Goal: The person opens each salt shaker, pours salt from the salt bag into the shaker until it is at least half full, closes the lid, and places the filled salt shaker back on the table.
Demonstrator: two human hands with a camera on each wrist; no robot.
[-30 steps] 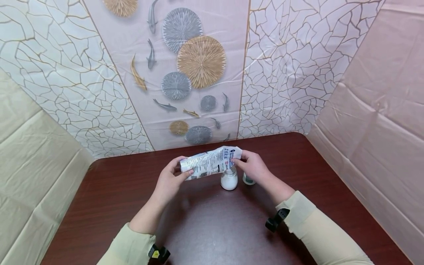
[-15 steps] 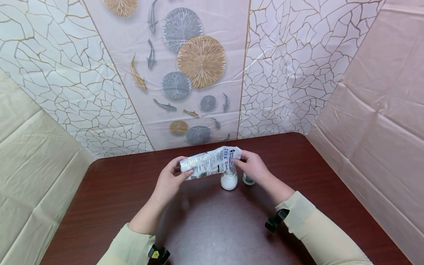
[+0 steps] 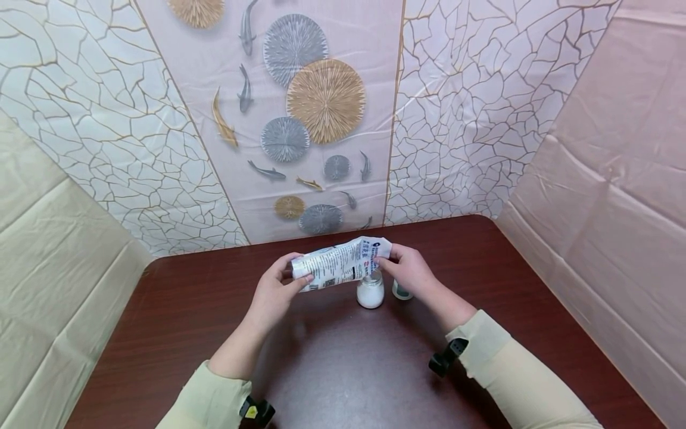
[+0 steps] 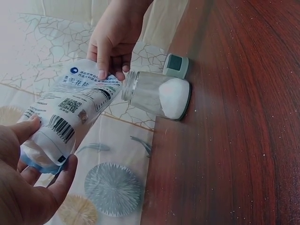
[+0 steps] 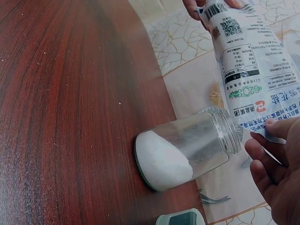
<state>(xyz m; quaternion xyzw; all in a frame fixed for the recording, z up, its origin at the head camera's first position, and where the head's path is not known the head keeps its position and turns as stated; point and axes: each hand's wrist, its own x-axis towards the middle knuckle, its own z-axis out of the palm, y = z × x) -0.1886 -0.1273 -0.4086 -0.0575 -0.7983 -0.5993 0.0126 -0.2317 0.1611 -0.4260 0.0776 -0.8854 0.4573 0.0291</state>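
A white printed salt bag (image 3: 337, 265) is held tilted above the table, its right end lower at the mouth of a glass jar (image 3: 371, 294). My left hand (image 3: 272, 293) grips the bag's raised left end between thumb and fingers. With my right hand (image 3: 411, 269) I pinch the bag's other end right at the jar's rim. The jar stands upright with a sloping heap of white salt (image 5: 161, 161) in its lower part. A pale streak crosses the glass above the heap in the right wrist view. The bag's opening itself is hidden.
A pale green lid-like piece (image 4: 176, 65) with a dark panel stands beside the jar, under my right hand. White specks dot the dark red wooden table (image 3: 203, 316). Patterned cloth walls (image 3: 455, 119) rise behind and at the sides.
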